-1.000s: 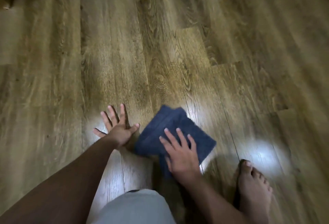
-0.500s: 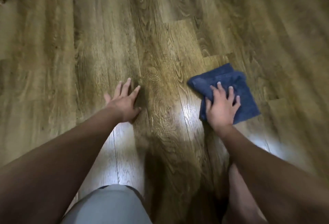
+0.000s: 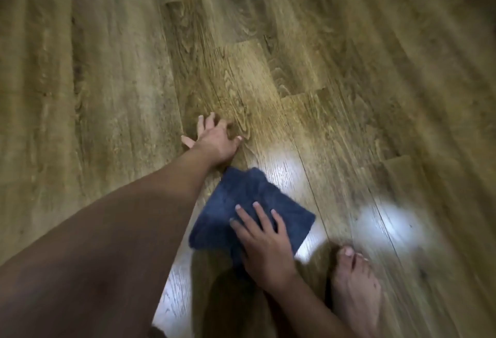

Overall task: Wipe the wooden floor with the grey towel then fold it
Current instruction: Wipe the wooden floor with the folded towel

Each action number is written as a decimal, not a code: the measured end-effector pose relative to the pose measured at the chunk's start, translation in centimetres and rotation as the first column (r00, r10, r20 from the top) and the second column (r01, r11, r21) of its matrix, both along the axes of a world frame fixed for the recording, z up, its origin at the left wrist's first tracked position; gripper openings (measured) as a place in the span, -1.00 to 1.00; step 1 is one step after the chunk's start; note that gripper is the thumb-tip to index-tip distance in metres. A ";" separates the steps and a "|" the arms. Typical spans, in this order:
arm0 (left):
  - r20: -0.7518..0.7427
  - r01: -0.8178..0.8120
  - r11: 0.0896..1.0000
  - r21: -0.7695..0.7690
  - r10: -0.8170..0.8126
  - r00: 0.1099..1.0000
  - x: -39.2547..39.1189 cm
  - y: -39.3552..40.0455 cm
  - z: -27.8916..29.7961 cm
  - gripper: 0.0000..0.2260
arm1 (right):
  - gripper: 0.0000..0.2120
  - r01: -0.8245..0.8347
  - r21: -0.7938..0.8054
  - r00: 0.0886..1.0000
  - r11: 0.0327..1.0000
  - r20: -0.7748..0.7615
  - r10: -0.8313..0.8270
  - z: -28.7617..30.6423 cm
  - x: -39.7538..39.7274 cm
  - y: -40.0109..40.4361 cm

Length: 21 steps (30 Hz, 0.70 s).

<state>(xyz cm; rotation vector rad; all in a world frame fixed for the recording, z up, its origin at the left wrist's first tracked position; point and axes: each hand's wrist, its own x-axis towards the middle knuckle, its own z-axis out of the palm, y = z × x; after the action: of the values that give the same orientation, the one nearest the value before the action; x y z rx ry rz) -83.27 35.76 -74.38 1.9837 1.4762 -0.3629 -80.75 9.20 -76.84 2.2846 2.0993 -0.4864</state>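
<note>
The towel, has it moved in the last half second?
Yes. The towel slid back left under the right hand, ending just below the planted left hand.

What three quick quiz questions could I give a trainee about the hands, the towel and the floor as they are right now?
1. True or false: the right hand presses the towel with straight fingers.
2. What does the left hand rest on? A) the towel B) the wooden floor C) the bare foot
3. Fill in: the towel lies between the left hand and the ____ hand.

Key
1. True: its fingers lie flat on the cloth.
2. B: it is spread on bare floor just beyond the towel.
3. right
</note>
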 end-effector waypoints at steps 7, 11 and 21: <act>0.077 -0.091 0.934 0.346 0.068 0.995 1.1 2.7 -3.2 -0.64 | -0.51 0.283 0.118 0.957 0.952 0.025 -0.288 0.0 12.0 7.9; 0.076 -0.090 0.902 0.422 0.064 0.995 3.0 5.4 -5.2 -0.59 | -0.53 0.295 0.125 0.954 0.947 0.019 -0.299 -0.6 18.0 13.0; 0.087 -0.137 0.751 0.645 0.106 0.991 5.5 6.0 -6.2 -0.64 | -0.55 0.417 0.214 0.900 0.883 0.034 -0.434 -1.8 23.9 24.0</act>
<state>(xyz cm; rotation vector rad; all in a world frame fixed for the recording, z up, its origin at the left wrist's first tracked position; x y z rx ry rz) -77.75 41.79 -80.58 2.3689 1.8631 0.3114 -56.82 33.18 -78.64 2.8432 1.6701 -0.1762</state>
